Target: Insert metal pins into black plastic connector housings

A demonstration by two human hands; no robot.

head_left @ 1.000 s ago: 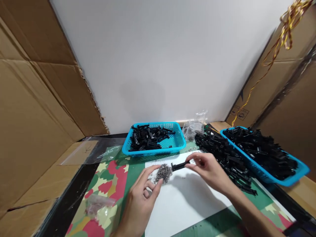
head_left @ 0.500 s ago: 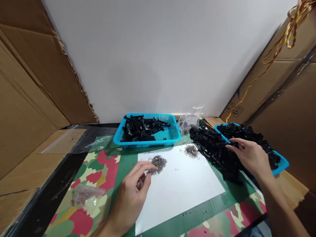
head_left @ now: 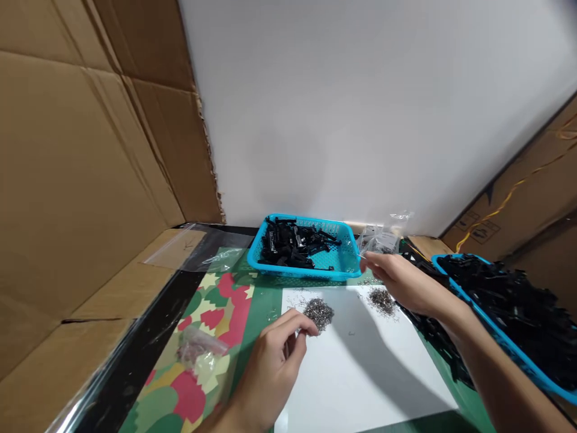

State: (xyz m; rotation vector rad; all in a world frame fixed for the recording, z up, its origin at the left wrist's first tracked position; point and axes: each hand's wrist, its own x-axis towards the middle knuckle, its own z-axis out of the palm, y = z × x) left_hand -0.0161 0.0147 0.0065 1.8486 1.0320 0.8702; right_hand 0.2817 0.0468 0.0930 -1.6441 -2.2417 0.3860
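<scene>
My left hand (head_left: 277,361) rests at the near left edge of a pile of tiny metal pieces (head_left: 319,314) on a white sheet (head_left: 360,373). Its thumb and index finger are curled close together; anything between them is too small to make out. My right hand (head_left: 392,273) is raised by the right end of a blue basket (head_left: 304,273), fingers closed. A thin, pale sliver shows at its fingertips, but its kind is unclear. Black plastic parts (head_left: 288,243) lie in that basket. Below the right hand is a second metal pile (head_left: 382,300).
Another blue basket (head_left: 489,325) heaped with black parts stands at the right, beside a loose heap of black parts (head_left: 446,355). Clear bags lie behind (head_left: 378,239) and at left (head_left: 202,352). Cardboard (head_left: 103,150) and a white panel (head_left: 342,120) enclose the table.
My right hand has moved left from the black parts at the right to beside the middle basket. My left hand stays by its metal pile. The view has turned, shifting the scene rightward.
</scene>
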